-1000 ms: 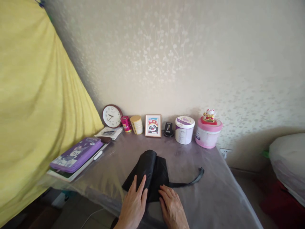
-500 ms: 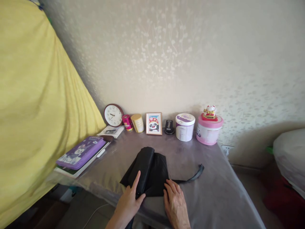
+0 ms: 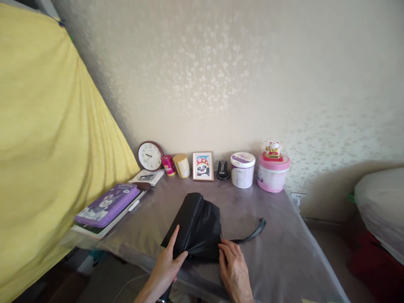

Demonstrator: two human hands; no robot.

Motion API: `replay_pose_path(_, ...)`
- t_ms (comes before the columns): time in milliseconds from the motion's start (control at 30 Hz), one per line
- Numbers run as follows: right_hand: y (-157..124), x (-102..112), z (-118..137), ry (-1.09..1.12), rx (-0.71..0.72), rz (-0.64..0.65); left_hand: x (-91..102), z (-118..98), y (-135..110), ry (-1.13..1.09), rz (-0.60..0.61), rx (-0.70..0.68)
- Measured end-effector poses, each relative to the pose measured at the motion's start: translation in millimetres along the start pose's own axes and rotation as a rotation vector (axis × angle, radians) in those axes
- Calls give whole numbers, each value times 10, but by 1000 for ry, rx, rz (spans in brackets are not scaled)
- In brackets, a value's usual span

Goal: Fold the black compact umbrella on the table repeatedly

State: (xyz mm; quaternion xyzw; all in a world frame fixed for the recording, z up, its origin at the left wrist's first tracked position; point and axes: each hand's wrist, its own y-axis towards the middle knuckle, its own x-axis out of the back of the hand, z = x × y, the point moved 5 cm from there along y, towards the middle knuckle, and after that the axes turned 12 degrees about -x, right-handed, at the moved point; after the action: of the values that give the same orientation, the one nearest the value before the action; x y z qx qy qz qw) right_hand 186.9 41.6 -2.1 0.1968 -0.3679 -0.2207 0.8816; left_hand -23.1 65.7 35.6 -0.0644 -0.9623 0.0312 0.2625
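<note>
A black fabric bundle (image 3: 195, 228), folded and lying on the grey covered table (image 3: 271, 256), has a narrow black strap (image 3: 253, 232) running out to its right. My left hand (image 3: 166, 266) grips the bundle's lower left edge between thumb and fingers. My right hand (image 3: 232, 268) holds the lower right edge, its fingers curled against the cloth. The table's front edge lies beneath both wrists.
A purple panda case (image 3: 106, 205) lies on books at the table's left. Along the wall stand a round clock (image 3: 150, 155), a small tin (image 3: 168, 165), a framed panda picture (image 3: 203, 166) and a pink tub (image 3: 273, 173). Yellow cloth (image 3: 47, 139) hangs at left.
My left hand has slid from the top of the bundle down to its lower left edge and now pinches the cloth. My right hand has shifted slightly up along the bundle's edge.
</note>
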Motion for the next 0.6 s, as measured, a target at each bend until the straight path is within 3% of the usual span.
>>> replay_pose_path(200,38,236,86,257,-106,22,128,-166,-5,-95,-4,-108)
replay_pose_path(267,-6,291,150,365,-152,98,157,-214,-2,-119,-5,-116)
replay_pose_path(333,-97,203,238,481,-191,315,178,-273,0,-140,-3,-122)
replay_pose_path(433,-300,-188,427,617,-224,819,197,-398,-5,-170,9,-142)
replay_pose_path(467,-338,-327,490,629,-245,921,199,-451,-13,-181,20,-153)
replay_pose_path(533,-336,-553,635,687,-349,1008,197,-573,-41,-208,58,-179)
replay_pose_path(600,-333,-662,865,965,-584,1103,194,-702,-86,-248,103,-199)
